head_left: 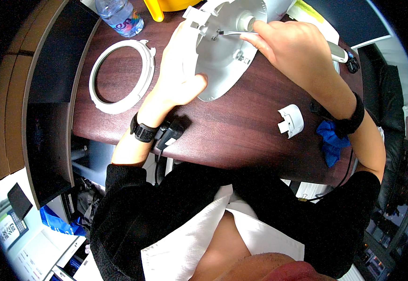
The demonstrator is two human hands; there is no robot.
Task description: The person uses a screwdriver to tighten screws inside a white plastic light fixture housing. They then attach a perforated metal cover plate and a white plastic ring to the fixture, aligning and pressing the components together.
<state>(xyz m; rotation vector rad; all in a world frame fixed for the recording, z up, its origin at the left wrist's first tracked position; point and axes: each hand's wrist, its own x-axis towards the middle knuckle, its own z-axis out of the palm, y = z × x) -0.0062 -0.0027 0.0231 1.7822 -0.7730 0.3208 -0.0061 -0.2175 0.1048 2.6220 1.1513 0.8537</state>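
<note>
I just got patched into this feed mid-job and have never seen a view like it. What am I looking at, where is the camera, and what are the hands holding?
There is no machine here, only a person's two bare hands. The single picture comes from a wide fisheye camera on the person's head, looking down, so edges bend.

The left hand grips a white round plastic housing. The right hand holds a slim metal tool, its tip inside the housing.

On the dark wooden table lie a white plastic ring, a small white plastic piece, a blue cloth and a clear water bottle.
</note>
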